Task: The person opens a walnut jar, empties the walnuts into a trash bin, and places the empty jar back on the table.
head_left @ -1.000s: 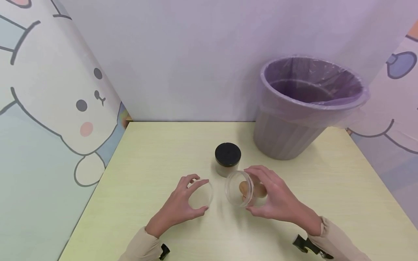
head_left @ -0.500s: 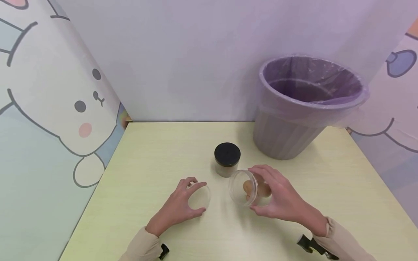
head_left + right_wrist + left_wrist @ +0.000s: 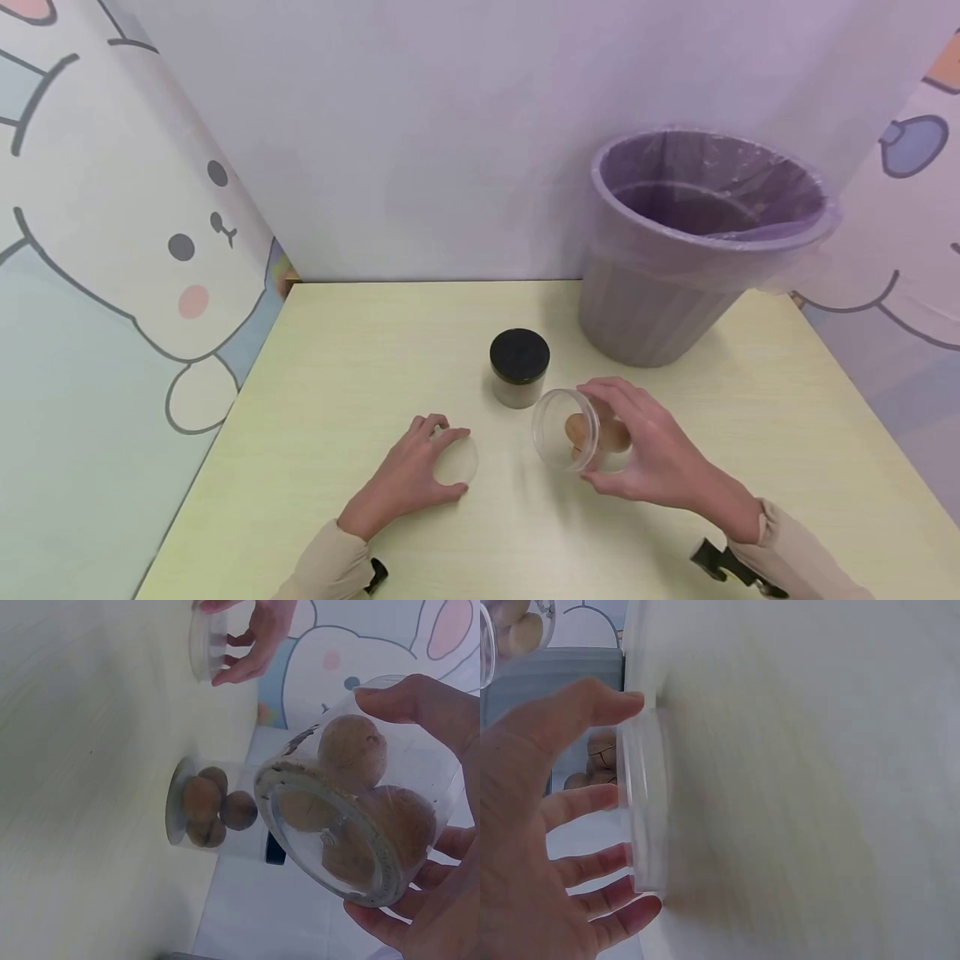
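My right hand (image 3: pixel 652 446) grips an uncapped clear jar (image 3: pixel 330 832), tipped with its mouth toward the left. Inside it lie several round brown balls (image 3: pixel 352 750) that look like nuts. My left hand (image 3: pixel 408 471) holds a shallow clear lid (image 3: pixel 649 802) by the rim, thumb on one side and fingers on the other. The lid lies flat at the table surface; whether it bears fully on the table I cannot tell. Between and beyond the hands stands a second clear jar (image 3: pixel 232 840), upright under a black lid (image 3: pixel 520 356), with similar brown balls inside.
A grey bin (image 3: pixel 652 308) with a clear liner stands at the table's back right, behind the right hand. A pale wall (image 3: pixel 420 150) rises along the back edge of the light wooden table (image 3: pixel 360 350). Cartoon-printed panels (image 3: pixel 97 275) border both sides.
My left hand has lowered the lid and come slightly toward me. My right hand has shifted a little to the right with the open jar. The black-lidded jar stays put.
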`<state>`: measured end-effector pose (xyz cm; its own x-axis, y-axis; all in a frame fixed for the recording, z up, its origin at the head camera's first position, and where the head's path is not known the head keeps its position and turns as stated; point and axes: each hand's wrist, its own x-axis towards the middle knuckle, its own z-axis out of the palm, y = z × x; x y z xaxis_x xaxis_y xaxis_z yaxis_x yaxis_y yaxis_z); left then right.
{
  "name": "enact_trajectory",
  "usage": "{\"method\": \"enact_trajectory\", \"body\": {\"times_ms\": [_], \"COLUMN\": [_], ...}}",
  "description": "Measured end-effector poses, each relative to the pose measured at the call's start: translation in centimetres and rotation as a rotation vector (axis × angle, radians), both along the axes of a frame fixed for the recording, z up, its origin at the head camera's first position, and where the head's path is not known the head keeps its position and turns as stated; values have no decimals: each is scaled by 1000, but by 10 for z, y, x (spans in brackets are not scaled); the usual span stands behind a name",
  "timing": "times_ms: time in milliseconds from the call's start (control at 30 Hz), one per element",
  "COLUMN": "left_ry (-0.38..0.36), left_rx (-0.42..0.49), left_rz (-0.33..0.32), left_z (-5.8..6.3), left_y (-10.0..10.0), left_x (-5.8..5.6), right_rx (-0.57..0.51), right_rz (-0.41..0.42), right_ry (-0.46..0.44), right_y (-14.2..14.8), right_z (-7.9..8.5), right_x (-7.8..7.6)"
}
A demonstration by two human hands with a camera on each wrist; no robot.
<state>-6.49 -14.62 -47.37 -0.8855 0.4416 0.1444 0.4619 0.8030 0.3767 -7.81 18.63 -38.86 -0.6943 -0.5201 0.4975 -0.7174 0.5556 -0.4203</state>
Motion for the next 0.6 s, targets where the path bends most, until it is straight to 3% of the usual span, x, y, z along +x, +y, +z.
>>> {"method": "enact_trajectory", "body": {"times_ms": [600], "left_ry": [-55], "left_rx": [-56], "left_rz": [30], "left_z": [3], "left_y": [7], "left_x": [0], "right_rx": [40], "right_rz": [-38], "right_ry": [9], "right_y": [12], "right_z": [9], "right_x": [4]}}
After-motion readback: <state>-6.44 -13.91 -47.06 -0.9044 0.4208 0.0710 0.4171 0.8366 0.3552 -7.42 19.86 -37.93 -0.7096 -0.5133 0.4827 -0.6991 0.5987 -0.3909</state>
